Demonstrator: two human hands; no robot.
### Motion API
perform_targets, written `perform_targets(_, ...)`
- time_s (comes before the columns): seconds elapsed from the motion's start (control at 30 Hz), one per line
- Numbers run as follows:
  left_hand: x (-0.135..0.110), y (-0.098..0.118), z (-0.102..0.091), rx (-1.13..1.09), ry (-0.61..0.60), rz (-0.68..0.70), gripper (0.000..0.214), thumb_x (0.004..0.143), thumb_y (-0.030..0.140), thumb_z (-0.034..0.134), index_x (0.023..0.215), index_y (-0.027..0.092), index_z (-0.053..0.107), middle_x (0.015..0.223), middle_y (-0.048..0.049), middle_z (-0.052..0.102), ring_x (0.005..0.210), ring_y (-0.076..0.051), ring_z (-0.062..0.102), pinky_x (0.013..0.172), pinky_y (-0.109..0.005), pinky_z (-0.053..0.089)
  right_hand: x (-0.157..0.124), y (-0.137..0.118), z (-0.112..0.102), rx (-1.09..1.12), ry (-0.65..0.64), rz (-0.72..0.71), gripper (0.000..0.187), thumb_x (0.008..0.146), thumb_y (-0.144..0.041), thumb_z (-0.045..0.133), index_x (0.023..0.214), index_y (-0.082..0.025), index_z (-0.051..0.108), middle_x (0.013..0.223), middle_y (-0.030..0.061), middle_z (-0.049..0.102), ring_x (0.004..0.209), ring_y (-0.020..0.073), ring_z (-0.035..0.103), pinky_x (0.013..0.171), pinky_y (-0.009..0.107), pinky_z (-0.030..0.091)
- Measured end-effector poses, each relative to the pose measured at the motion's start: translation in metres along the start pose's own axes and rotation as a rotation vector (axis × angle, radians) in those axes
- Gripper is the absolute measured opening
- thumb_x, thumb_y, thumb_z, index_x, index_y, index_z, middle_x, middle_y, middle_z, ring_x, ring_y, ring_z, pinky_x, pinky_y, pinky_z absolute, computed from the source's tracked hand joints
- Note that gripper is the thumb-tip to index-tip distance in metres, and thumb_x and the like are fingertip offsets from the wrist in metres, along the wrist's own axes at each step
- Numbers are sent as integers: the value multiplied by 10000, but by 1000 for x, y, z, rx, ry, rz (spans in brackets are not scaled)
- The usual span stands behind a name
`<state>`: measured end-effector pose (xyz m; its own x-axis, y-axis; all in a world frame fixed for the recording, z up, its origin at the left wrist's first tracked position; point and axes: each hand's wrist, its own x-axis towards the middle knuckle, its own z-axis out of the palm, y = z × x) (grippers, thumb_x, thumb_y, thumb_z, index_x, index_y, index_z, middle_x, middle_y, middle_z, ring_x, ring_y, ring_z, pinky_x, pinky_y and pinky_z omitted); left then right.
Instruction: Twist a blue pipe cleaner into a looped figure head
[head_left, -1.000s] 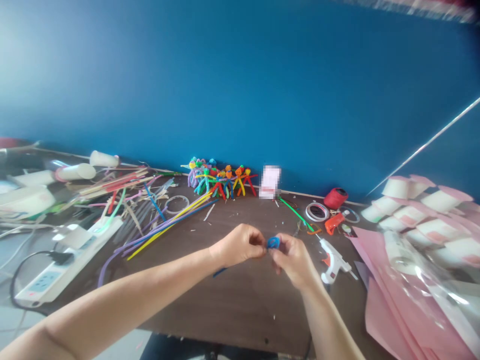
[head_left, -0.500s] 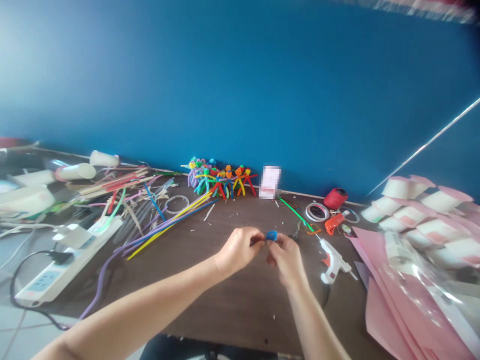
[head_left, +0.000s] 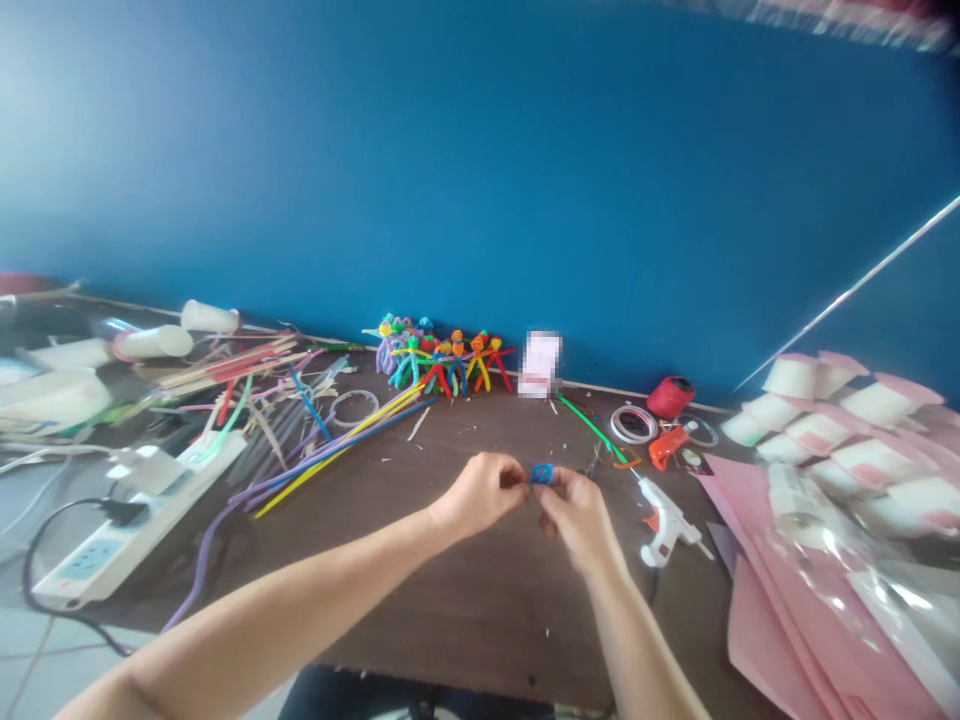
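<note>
A short blue pipe cleaner, curled into a small loop, is held above the middle of the dark table. My right hand pinches it between thumb and fingertips from the right. From the left, my left hand has its thumb and forefinger pressed together at the loop's edge; the bit between those tips is mostly hidden. Behind the hands, near the wall, stands a cluster of colourful pipe-cleaner figures.
Long pipe cleaners and a white power strip lie at left. To the right are a white glue gun, tape rolls, a red spool, pink sheets and stacked white rolls. A green pipe cleaner lies behind my right hand.
The blue loop has turned a little and now shows more of its coiled shape. Both hands have stayed almost in place, with slight finger movement.
</note>
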<state>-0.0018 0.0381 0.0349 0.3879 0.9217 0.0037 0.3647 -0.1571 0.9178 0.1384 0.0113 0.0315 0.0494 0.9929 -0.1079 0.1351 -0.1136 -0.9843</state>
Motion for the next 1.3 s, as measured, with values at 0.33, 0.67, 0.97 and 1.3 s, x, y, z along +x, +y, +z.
perform_targets(0.33, -11, -2, 6, 432, 208, 357, 70, 712, 136, 488, 676, 165, 540, 667, -11, 564, 623, -126, 520, 574, -216, 349, -1, 4, 8, -12, 49, -66, 46, 635, -220, 500, 619, -179, 488, 380, -96, 402, 290, 54, 356, 303, 165, 269)
perform_targets(0.67, -4, -3, 8, 78, 167, 142, 112, 733, 212, 490, 682, 160, 575, 652, -23, 585, 617, -140, 529, 587, -235, 376, 2, 15, 10, 254, 51, -21, 143, 657, -264, 565, 751, -164, 525, 416, -95, 420, 333, 59, 358, 358, 188, 350)
perform_targets(0.97, 1, 8, 6, -738, -130, -334, 266, 535, 346, 689, 594, 122, 557, 540, 12, 534, 470, -81, 463, 472, -220, 377, 5, 2, -17, 363, -161, -96, 403, 690, -242, 613, 1081, -227, 515, 677, -45, 463, 505, 72, 422, 421, 179, 389)
perform_targets(1.3, -3, 5, 12, -795, -83, -331, 297, 500, 347, 724, 579, 118, 552, 491, 21, 514, 457, -73, 454, 467, -218, 396, 10, -1, -15, 206, -94, -146, 160, 707, -322, 623, 783, -184, 597, 623, -36, 514, 500, 79, 470, 460, 197, 414)
